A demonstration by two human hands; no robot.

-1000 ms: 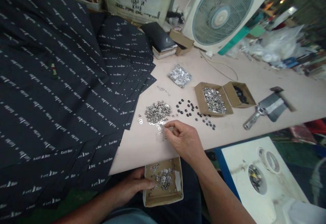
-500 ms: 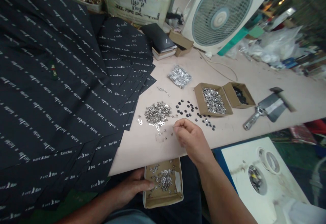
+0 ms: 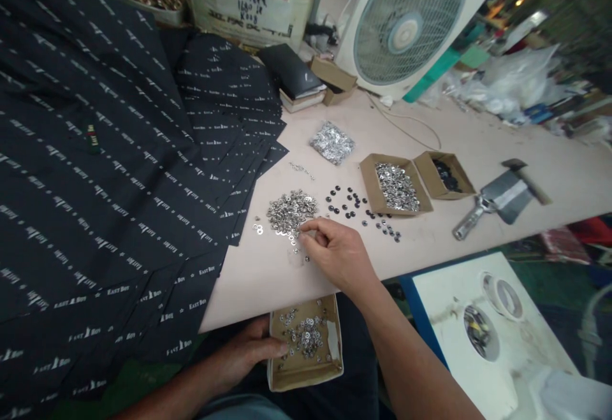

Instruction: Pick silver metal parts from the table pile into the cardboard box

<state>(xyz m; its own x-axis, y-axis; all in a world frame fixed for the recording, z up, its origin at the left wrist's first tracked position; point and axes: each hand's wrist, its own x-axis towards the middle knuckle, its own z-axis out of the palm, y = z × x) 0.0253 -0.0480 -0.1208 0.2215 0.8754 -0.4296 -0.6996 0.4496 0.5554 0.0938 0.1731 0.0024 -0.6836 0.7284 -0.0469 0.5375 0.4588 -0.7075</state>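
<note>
My left hand [image 3: 253,345] grips the left side of a shallow cardboard box [image 3: 306,378], thumb over its rim, just below the table's front edge. Small silvery snap fastener parts [image 3: 308,338] lie loose inside it. Over the table, my right hand [image 3: 335,251] is closed in a pinch, fingertips at the lower right edge of a heap of metal snap parts [image 3: 291,210]. Whatever sits between those fingertips is too small to make out. A few single snap pieces [image 3: 306,259] lie just below them.
Black printed fabric [image 3: 119,171] covers the left side. Black caps [image 3: 345,207] are scattered beside an open box of metal parts [image 3: 370,181] and a box of black pieces [image 3: 428,174]. A bag of parts [image 3: 332,143], a hammer [image 3: 528,181], a scraper-like tool [image 3: 497,200] and a fan [image 3: 406,31] stand farther off.
My right hand has moved left across the table to the edge of the metal heap, its fingers still pinched. My left hand and the box stay in place.
</note>
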